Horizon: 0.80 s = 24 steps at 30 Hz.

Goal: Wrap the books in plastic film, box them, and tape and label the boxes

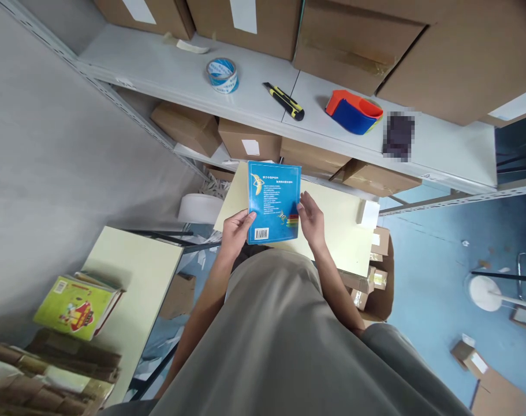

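Observation:
A blue book (273,202) with a banana cartoon and a barcode on its cover is held up in front of my body, over the pale yellow table (338,231). My left hand (237,229) grips its lower left edge, thumb on the cover and the other fingers behind it. At the right edge is my right hand (311,218), its thumb touching the cover's rim and its fingers stretched upward alongside the book. How firmly the right hand grips cannot be seen.
The shelf ahead carries a tape roll (222,75), a yellow-black utility knife (284,101), an orange-blue tape dispenser (353,112) and large cartons (340,46). Books (78,306) lie on a side table (133,254) at left. A white block (368,214) stands at the table's right end.

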Each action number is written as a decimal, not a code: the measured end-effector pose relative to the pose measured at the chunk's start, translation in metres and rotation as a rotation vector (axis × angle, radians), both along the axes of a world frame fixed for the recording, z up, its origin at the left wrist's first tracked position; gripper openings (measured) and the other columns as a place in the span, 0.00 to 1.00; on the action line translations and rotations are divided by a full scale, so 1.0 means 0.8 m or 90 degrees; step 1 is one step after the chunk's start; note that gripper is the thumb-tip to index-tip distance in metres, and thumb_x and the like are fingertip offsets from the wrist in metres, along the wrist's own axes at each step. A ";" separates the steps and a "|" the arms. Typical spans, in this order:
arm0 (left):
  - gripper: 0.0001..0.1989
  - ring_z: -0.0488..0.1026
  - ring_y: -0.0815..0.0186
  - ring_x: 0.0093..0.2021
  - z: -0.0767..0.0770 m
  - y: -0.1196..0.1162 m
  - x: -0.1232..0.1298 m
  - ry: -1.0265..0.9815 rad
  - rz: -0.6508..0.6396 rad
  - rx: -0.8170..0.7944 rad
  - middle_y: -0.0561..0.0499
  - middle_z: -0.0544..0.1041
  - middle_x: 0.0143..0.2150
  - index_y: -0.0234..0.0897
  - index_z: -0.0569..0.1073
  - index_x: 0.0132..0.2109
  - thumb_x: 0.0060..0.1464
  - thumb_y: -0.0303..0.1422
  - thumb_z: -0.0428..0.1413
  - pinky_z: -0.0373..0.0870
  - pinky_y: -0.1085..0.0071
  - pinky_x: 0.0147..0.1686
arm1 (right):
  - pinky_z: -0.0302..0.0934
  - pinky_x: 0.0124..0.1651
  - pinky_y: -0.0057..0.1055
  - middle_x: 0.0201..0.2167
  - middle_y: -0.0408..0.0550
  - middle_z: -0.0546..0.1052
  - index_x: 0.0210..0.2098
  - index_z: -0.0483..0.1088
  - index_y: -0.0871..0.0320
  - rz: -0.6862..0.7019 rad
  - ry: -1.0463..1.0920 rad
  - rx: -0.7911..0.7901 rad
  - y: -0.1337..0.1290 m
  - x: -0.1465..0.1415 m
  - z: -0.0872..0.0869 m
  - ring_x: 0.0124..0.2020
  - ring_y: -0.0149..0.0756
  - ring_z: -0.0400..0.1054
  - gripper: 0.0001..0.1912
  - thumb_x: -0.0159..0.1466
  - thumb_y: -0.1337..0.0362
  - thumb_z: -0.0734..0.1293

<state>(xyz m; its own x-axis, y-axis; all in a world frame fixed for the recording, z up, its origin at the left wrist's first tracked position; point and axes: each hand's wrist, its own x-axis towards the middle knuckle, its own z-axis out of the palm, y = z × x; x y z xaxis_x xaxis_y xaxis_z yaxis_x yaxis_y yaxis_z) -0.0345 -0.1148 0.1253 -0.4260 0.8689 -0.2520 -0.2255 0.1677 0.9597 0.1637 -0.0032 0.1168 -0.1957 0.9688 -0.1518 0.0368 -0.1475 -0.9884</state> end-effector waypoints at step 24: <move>0.32 0.82 0.52 0.54 -0.005 0.005 -0.060 0.002 -0.062 0.017 0.42 0.86 0.51 0.38 0.83 0.57 0.46 0.44 0.76 0.78 0.58 0.58 | 0.77 0.55 0.45 0.54 0.47 0.84 0.54 0.77 0.49 0.179 0.152 -0.121 -0.007 0.014 0.023 0.50 0.47 0.81 0.29 0.60 0.43 0.80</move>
